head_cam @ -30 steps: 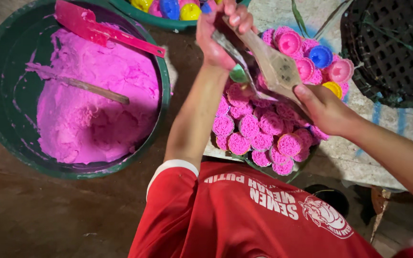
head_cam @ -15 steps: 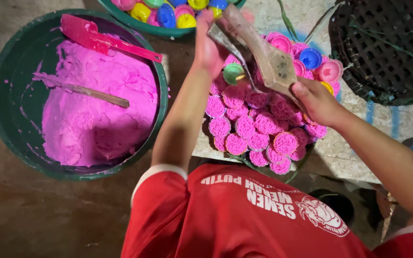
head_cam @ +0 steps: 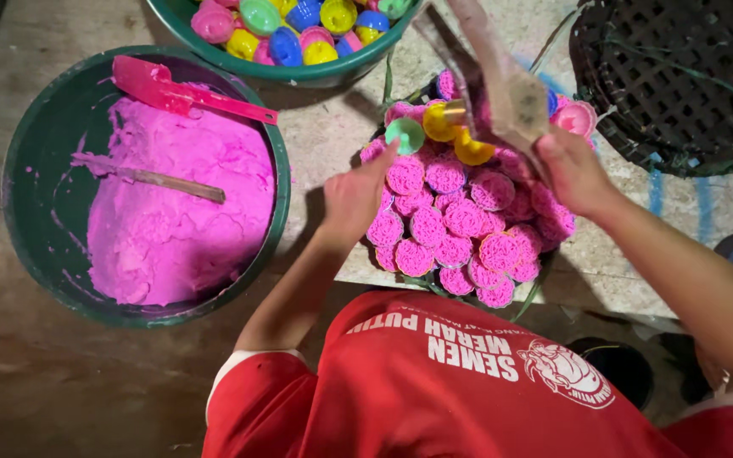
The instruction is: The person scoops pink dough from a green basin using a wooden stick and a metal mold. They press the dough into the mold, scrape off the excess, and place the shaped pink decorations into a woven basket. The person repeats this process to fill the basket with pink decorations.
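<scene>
- The left hand (head_cam: 356, 197) has come down from the bowl of coloured cups (head_cam: 299, 72) and now pinches a green cup (head_cam: 405, 134) at its fingertips, over the tray of pink pressed cakes (head_cam: 447, 225).
- The right hand (head_cam: 572, 168) stays closed around the wooden press (head_cam: 502, 80), which has tilted more upright above the tray since a second ago.
- Two yellow cups (head_cam: 456, 136) now sit just under the press.
- The basin of pink dough (head_cam: 176, 216), with its red scoop (head_cam: 171, 92), is unchanged.
</scene>
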